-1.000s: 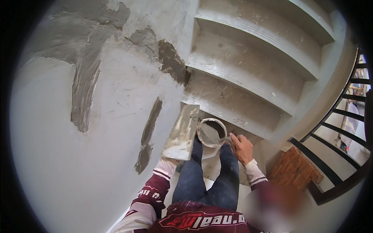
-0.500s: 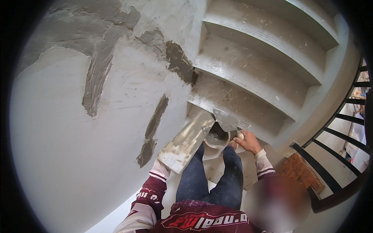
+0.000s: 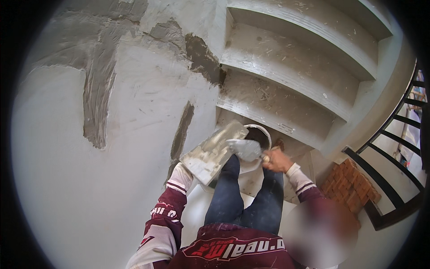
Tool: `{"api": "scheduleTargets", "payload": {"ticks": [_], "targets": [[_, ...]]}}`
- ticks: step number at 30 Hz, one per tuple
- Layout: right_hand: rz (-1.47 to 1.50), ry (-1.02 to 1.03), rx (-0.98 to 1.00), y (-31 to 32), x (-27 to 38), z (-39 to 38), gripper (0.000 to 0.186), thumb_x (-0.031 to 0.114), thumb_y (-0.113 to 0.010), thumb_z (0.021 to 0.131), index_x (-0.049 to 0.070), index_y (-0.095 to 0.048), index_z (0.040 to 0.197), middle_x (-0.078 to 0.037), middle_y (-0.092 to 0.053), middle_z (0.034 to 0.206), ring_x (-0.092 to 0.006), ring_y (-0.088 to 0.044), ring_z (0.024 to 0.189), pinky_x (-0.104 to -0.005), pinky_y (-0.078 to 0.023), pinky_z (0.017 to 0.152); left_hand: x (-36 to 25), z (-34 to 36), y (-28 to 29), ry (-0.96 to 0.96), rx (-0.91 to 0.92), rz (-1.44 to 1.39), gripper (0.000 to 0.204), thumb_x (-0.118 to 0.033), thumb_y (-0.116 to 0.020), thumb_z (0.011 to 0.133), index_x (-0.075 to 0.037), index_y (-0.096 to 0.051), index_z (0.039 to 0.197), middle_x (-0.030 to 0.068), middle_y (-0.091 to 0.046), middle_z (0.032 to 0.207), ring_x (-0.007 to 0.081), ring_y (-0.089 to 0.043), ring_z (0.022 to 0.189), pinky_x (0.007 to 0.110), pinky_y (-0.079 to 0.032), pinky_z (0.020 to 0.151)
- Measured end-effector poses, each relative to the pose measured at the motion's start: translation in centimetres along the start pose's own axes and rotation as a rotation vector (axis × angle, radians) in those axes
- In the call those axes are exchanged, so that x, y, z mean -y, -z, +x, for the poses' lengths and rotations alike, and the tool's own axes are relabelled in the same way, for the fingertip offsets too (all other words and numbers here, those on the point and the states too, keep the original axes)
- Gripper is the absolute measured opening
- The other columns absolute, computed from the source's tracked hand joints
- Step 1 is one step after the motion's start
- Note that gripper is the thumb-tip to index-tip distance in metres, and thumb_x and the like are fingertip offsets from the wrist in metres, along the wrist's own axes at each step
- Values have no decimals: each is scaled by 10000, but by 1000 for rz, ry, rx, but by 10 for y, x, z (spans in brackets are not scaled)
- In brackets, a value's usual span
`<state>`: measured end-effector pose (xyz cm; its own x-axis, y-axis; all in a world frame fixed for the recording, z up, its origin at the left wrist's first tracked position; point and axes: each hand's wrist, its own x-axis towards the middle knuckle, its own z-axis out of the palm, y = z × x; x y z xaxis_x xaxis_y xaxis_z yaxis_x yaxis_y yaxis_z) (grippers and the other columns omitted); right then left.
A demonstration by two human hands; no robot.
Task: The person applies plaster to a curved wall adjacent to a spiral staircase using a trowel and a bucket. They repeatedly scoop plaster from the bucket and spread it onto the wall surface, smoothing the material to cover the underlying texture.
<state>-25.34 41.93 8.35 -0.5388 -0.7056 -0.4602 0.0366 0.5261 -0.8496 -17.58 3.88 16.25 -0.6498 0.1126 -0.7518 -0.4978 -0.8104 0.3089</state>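
A smeared rectangular plaster hawk [image 3: 212, 154] is held up in front of my left leg. My left forearm [image 3: 172, 193] reaches under its near corner; the board hides the fingers of that hand. My right hand [image 3: 278, 160] is closed round the pale handle of a trowel [image 3: 245, 149]. The trowel's grey, blurred blade points left, its tip reaching the hawk's right edge. Just beyond the blade stands a round bucket [image 3: 270, 134] with a pale rim and a dark inside, partly covered by the hawk and trowel.
Curved concrete steps [image 3: 286, 92] rise ahead, specked with debris. On the left, the pale wall [image 3: 53, 157] carries grey plaster patches [image 3: 99, 107] and a narrow dark groove [image 3: 182, 130]. Stacked orange bricks [image 3: 351, 186] sit by a black railing [image 3: 385, 188] at the right.
My right hand has swung the trowel from above the bucket towards me and left, to the hawk's edge. The hawk has shifted slightly; more of the bucket's rim shows.
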Motion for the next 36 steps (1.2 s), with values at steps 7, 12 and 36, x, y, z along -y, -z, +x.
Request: {"api": "scheduleTargets", "payload": {"ticks": [7,12,36], "targets": [[469,-111,62,-55,73,37,375,286,-704,775,22,-648,1036,-126,-661,797,-228,-621,745,-379,-509,719,0,27,34,120,-6,-309,426,-327,-355,991,-91,-505,1312,106,-579,1288,286,-550,1181,442,-414,1046],[268,-214,-563,-53,66,132,387,274,-646,807,-16,-576,1053,-269,-651,885,-431,-638,862,-470,-495,742,29,-24,100,235,-90,-435,430,-347,-361,988,-98,-520,1300,100,-589,1278,285,-553,1177,440,-416,1042],[187,-255,-834,-40,111,327,510,188,-653,839,1,-445,1265,-245,-599,1106,-435,-591,1007,-502,-479,838,20,-99,185,141,-105,471,350,-313,-409,993,-109,-530,1252,118,-607,1177,280,-611,1044,446,-519,881]]}}
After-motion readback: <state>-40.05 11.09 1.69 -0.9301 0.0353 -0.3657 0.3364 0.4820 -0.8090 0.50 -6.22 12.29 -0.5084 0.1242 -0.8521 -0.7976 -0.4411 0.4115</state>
